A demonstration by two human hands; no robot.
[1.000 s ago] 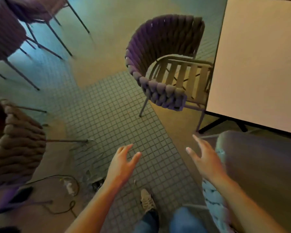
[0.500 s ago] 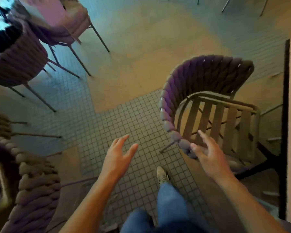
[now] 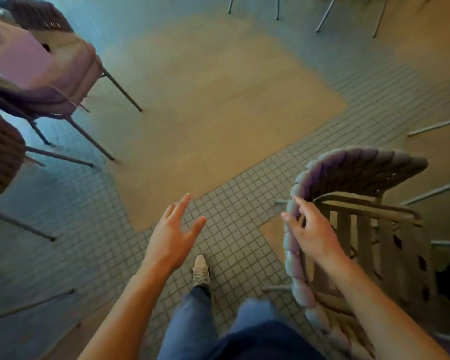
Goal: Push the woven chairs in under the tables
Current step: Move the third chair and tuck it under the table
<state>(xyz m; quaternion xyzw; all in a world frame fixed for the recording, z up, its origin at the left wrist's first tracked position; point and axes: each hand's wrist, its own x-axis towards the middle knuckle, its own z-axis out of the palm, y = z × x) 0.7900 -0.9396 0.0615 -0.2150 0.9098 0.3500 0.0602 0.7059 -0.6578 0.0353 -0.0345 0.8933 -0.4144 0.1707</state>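
Observation:
A purple woven chair with a slatted tan seat stands at the right, right beside me. My right hand rests on the left rim of its woven backrest, thumb on the outside and fingers over the top edge. Over the tiled floor, my left hand hovers with its fingers spread and nothing in it. No tabletop is in view.
Another woven chair and a chair with a pinkish cushion stand at the left on thin metal legs. More chair legs show at the top. My shoe is on the tiled floor between my hands.
I have stepped closer and the chair now sits lower right in view. My right hand has moved from reaching in the air onto the chair's woven rim. The table has left the view.

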